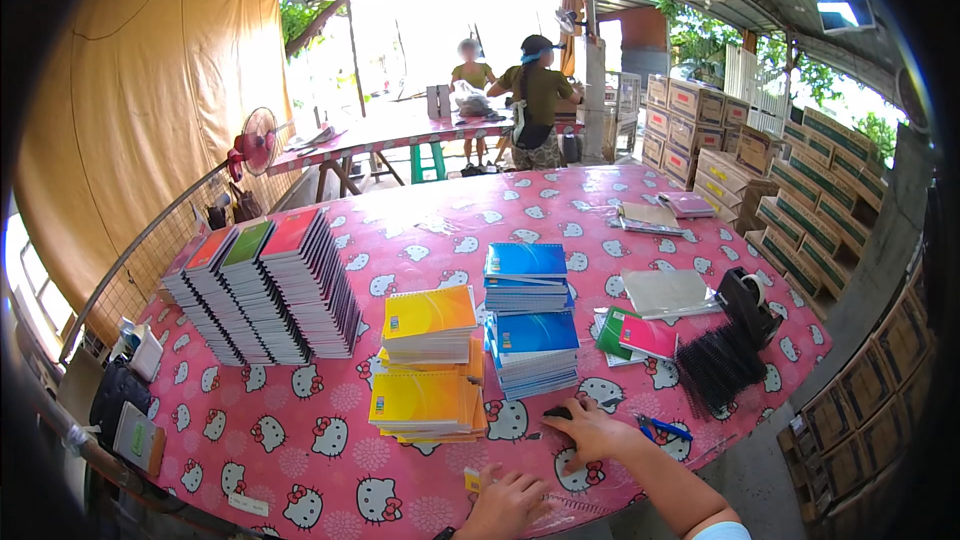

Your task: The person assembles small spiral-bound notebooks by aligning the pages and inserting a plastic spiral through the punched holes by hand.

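Note:
My left hand (508, 502) rests low on the table at the near edge, fingers stretched out. Beside its fingertips lies a small yellow-and-white item (473, 480) whose kind I cannot make out. To its right runs a thin wire coil (580, 506) along the table edge. My right hand (590, 432) reaches in front of the blue notebooks (533, 335), its fingers curled at a small black object (558, 412), partly hidden. Left of the blue stacks stand two stacks of yellow spiral notebooks (420, 398). Blue-handled pliers (664, 428) lie right of my right wrist.
Tall stacks of spiral-bound notebooks (310, 285) stand at the left. Black binding coils (718, 368), a tape dispenser (748, 305), pink and green notebooks (637, 334) and a clear plastic sheet (668, 293) lie right. Cartons (695, 115) and two people (540, 95) are beyond.

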Demonstrator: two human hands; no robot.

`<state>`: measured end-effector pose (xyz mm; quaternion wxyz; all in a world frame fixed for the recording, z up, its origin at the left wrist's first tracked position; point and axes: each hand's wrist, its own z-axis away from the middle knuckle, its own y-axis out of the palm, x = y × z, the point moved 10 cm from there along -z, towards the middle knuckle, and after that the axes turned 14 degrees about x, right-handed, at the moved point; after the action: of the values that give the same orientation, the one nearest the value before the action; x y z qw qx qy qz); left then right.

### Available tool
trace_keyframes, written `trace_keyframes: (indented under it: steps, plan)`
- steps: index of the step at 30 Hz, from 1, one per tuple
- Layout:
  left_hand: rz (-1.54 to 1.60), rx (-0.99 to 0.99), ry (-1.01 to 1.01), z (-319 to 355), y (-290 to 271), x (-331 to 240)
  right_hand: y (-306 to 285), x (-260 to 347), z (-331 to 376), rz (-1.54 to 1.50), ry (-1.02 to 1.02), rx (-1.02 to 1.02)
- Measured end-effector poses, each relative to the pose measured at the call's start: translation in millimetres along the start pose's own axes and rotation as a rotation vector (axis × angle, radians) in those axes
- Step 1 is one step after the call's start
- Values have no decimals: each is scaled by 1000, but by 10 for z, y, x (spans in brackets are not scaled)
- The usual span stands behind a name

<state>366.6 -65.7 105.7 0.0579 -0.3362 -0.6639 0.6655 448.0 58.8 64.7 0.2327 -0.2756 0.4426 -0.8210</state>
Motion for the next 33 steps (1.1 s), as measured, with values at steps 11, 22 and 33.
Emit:
trace_keyframes:
  steps: [11,22,33]
  plan:
    - [71,23,11,-9,96,62,52,-138,150,-163,-112,-436]
    - [-18,-145,-35,161,-97,268,447,183,631,-1066,-470,-285]
    - [159,-141,-94,211,-119,307,127,566,759,-1108,-824,-75]
